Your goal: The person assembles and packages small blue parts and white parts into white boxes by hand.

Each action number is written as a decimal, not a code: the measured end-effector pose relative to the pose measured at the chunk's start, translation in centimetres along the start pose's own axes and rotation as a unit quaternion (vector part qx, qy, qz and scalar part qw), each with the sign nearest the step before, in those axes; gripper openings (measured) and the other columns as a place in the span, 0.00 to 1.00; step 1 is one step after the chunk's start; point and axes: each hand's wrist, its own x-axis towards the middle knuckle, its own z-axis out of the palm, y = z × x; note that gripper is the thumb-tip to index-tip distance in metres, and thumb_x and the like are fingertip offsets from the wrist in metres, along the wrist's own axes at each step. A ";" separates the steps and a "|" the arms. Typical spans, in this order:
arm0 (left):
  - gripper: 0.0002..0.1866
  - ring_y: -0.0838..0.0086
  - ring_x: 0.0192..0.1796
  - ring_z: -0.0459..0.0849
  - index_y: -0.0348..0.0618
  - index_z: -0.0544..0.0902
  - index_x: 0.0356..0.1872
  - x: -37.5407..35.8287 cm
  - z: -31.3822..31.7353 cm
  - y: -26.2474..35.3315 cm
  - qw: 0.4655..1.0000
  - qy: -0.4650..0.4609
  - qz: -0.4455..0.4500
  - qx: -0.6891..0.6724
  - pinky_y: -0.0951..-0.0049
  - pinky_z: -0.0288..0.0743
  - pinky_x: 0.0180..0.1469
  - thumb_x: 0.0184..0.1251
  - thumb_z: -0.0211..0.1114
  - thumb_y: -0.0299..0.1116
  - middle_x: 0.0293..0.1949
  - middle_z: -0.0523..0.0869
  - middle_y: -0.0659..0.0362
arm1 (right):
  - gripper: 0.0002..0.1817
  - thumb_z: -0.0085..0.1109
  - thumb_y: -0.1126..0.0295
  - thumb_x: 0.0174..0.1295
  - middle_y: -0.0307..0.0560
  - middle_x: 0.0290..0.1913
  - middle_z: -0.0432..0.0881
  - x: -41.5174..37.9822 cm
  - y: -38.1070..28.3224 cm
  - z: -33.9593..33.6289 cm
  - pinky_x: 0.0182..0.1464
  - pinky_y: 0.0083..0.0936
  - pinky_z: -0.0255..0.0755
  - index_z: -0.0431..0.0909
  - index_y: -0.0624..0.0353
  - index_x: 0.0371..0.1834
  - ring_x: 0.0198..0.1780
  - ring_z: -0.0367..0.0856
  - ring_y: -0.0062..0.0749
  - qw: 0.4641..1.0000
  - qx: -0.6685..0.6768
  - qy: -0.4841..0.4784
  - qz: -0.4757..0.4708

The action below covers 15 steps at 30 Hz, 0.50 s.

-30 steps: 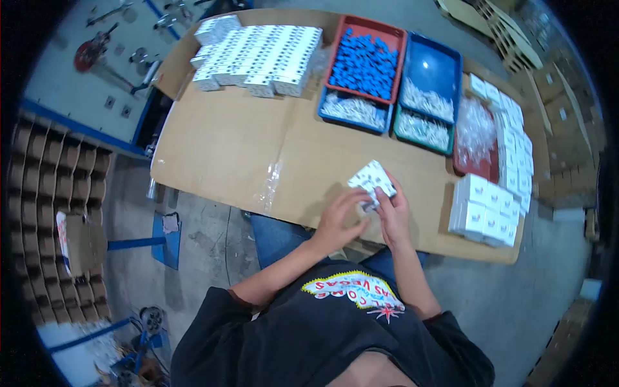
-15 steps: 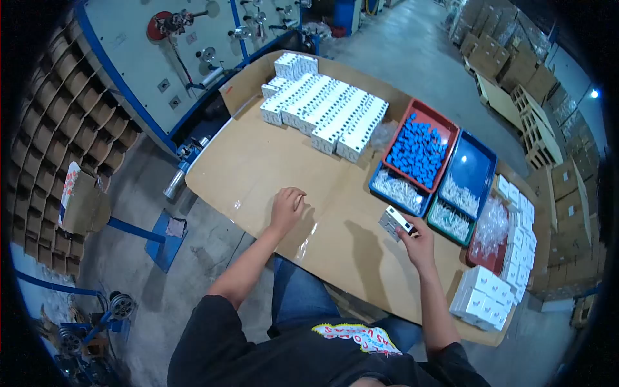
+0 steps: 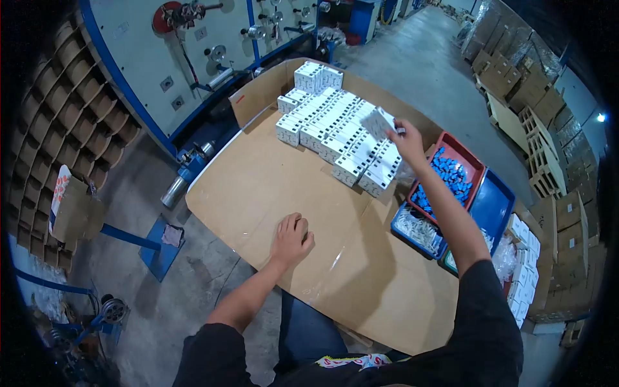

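My right hand (image 3: 406,140) is closed on a small white box (image 3: 377,124), held tilted above the far right part of the rows of white boxes (image 3: 334,122). These boxes stand packed side by side on the cardboard-covered table (image 3: 258,180), with a few stacked higher at the back. My left hand (image 3: 292,241) rests on the cardboard near the front edge, its fingers loosely curled and apart, holding nothing. To the right of the rows, a red tray (image 3: 474,169) of blue pieces lies partly under my right forearm.
Beside the red tray are a blue tray (image 3: 495,203) and a smaller blue tray of white pieces (image 3: 416,227). Clear plastic bags (image 3: 506,258) and more white boxes (image 3: 523,277) lie at the right edge. A machine panel (image 3: 142,64) stands behind on the left.
My right hand has moved from the front right, up and away over the rows, carrying the white box. The view has shifted, and my left hand still rests on the cardboard.
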 end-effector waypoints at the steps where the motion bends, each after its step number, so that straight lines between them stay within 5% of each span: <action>1: 0.22 0.54 0.66 0.73 0.40 0.77 0.54 0.3 -0.1 0.0 1.000 -0.013 0.001 0.010 0.53 0.66 0.68 0.65 0.64 0.43 0.60 0.75 0.47 | 0.22 0.73 0.64 0.60 0.56 0.44 0.88 3.2 2.8 2.8 0.43 0.31 0.79 0.83 0.64 0.53 0.40 0.88 0.39 0.997 0.077 0.002 -0.013; 8: 0.25 0.55 0.67 0.72 0.41 0.77 0.55 1.1 -0.1 -0.4 0.999 -0.047 -0.018 0.004 0.54 0.66 0.68 0.63 0.66 0.47 0.61 0.75 0.48 | 0.17 0.72 0.66 0.60 0.61 0.46 0.88 15.5 1.8 11.0 0.53 0.43 0.78 0.84 0.60 0.50 0.51 0.86 0.55 0.994 -0.088 0.039 -0.049; 15: 0.27 0.55 0.67 0.72 0.40 0.77 0.56 1.3 -0.2 -0.6 0.997 -0.061 -0.048 -0.013 0.55 0.66 0.68 0.61 0.68 0.48 0.62 0.75 0.49 | 0.17 0.74 0.69 0.57 0.61 0.45 0.87 20.9 2.4 17.8 0.53 0.47 0.77 0.82 0.59 0.48 0.50 0.85 0.59 0.992 -0.104 0.072 -0.028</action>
